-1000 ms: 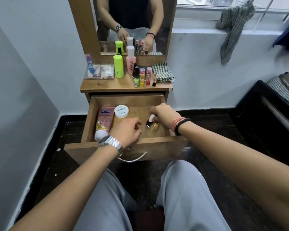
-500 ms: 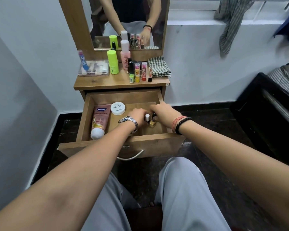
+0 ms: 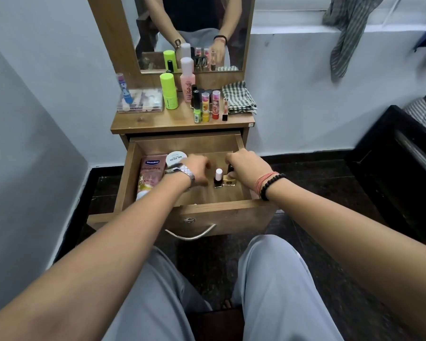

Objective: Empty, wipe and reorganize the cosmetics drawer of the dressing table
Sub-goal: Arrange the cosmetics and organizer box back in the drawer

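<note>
The wooden drawer [image 3: 158, 212] of the dressing table stands pulled out. Inside lie a pink Vaseline tube [image 3: 152, 174] at the left and a white round jar [image 3: 174, 157] behind it. A dark nail polish bottle [image 3: 218, 178] with a white cap stands in the middle, touching a gold bottle [image 3: 229, 181] with a black cap. My left hand [image 3: 197, 170] is curled just left of the dark bottle, and its fingers are hidden. My right hand [image 3: 247, 165] pinches the gold bottle's cap.
On the tabletop [image 3: 158, 121] stand a green bottle [image 3: 169, 91], a pink bottle [image 3: 188, 82], several lip balms [image 3: 208, 104], a clear box [image 3: 140, 101] and a folded checked cloth [image 3: 239, 97]. Black furniture [image 3: 391, 173] fills the right. My knees are below the drawer.
My left hand moved from the drawer's front edge deeper in, up beside the dark bottle. My right hand stayed on the gold bottle. My view tilted slightly.
</note>
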